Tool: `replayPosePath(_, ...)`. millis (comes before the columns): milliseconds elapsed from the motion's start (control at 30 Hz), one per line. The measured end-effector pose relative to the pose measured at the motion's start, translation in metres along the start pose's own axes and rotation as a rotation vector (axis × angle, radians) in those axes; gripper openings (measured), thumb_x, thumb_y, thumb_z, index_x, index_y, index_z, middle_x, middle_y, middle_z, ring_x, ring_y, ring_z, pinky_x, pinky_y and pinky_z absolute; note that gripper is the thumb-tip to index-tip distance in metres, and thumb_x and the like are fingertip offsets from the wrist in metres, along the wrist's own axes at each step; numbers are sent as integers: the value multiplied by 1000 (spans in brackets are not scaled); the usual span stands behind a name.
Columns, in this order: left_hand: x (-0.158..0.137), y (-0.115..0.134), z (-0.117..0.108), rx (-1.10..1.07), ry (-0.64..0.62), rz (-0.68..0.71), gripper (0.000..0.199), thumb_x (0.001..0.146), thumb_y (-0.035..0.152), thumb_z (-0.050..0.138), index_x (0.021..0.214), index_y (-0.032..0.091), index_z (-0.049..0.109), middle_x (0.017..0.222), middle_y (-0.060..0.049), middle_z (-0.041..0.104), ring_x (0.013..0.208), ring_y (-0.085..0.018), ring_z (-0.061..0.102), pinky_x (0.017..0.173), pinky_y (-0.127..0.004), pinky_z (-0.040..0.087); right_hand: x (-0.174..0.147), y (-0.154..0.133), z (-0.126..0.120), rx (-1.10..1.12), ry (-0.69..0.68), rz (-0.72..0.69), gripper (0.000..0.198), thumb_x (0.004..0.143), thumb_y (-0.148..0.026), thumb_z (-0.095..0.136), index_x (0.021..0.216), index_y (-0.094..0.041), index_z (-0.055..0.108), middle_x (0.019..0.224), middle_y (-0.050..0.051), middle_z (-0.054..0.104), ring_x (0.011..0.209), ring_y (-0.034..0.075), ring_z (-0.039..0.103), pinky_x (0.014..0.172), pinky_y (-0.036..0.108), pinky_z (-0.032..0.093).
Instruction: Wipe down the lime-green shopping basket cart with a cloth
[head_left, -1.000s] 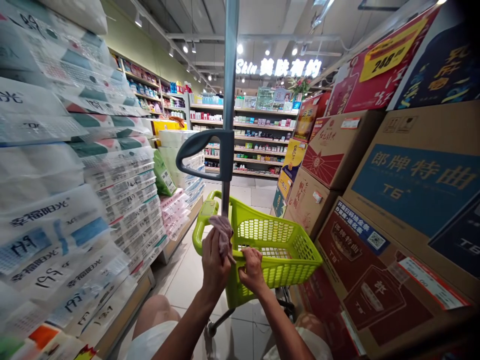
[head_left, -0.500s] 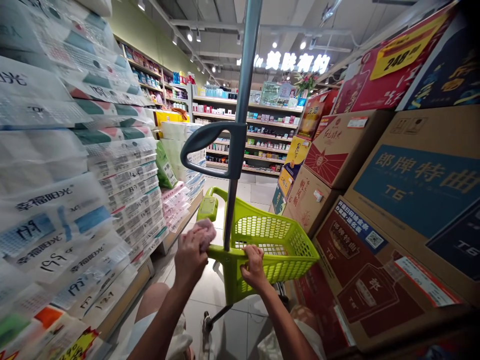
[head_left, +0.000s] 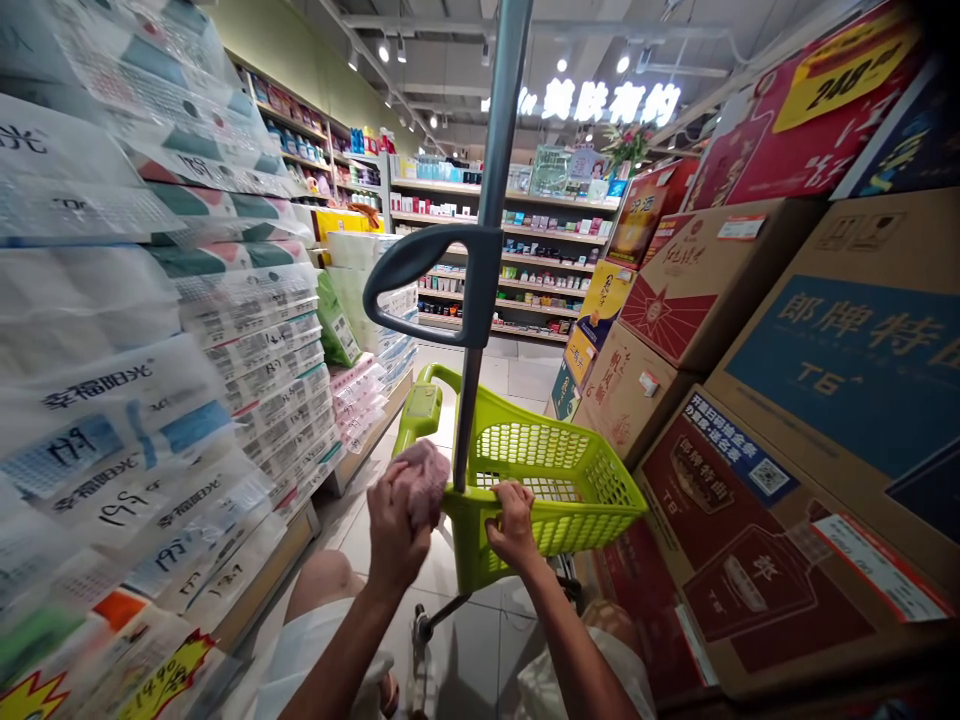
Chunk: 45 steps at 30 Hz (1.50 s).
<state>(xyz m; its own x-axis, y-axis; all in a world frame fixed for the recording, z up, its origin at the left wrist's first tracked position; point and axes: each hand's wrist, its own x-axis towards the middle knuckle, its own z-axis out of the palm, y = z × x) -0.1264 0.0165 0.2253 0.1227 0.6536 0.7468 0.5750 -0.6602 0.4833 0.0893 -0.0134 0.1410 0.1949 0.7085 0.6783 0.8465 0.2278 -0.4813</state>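
Observation:
A lime-green shopping cart (head_left: 555,535) with a perforated basket stands in front of my knees. My left hand (head_left: 397,530) is closed around a pink cloth (head_left: 424,478), which bunches up by the cart's near left edge, close to the green handle loop (head_left: 420,405). My right hand (head_left: 514,525) grips the near rim of the basket, fingers curled over it. Between the hands a grey metal pole (head_left: 471,410) rises from the cart, bearing a dark grey loop grip (head_left: 484,290). The basket's mesh floor shows through.
Wrapped tissue packs (head_left: 127,420) are stacked high on the left. Liquor cartons (head_left: 847,340) tower close on the right, almost touching the basket. Product shelves (head_left: 540,255) cross the far end. Pale floor tiles (head_left: 517,375) run along the aisle.
My left hand has shifted slightly right with the pink cloth, which shows more fully. My right hand keeps its hold on the rim. The whole view has shifted slightly.

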Motion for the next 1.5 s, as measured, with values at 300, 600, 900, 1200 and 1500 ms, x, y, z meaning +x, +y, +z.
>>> replayPosePath(300, -46, 10, 51, -70, -68, 160, 30, 89, 14, 49, 114, 21, 64, 117, -9, 63, 114, -23, 63, 94, -36, 57, 8, 2, 3, 2, 1, -23, 39, 59, -14, 50, 97, -23, 49, 89, 2, 58, 92, 25, 54, 89, 38, 33)
replayPosePath(600, 11, -39, 17, 95, 177, 43, 40, 79, 12, 55, 117, 20, 66, 122, -13, 66, 117, -30, 59, 103, -46, 47, 9, 6, 10, 20, 29, -31, 44, 59, -12, 50, 101, -23, 50, 94, 2, 58, 96, 26, 54, 92, 40, 32)
replayPosePath(900, 64, -4, 4, 356, -325, 383, 27, 97, 33, 50, 93, 17, 72, 96, -12, 75, 100, -27, 66, 99, -43, 43, 13, -1, 9, 11, 70, -26, 37, 62, -14, 51, 97, -23, 49, 89, 2, 58, 92, 26, 53, 91, 41, 33)
replayPosePath(1200, 125, 17, 13, 463, -1075, 344, 32, 76, 52, 78, 72, 21, 72, 70, -6, 71, 74, -26, 68, 78, -36, 46, 11, 0, 9, -10, 56, -8, 39, 61, -14, 51, 99, -24, 50, 92, 3, 59, 95, 26, 54, 92, 41, 34)
replayPosePath(1500, 73, -8, 17, 278, -464, 441, 14, 87, 33, 72, 82, 21, 69, 80, -3, 74, 81, -21, 67, 87, -36, 47, 9, 3, 8, -16, 52, -42, 42, 61, -13, 52, 101, -24, 50, 92, 2, 59, 94, 26, 54, 92, 41, 33)
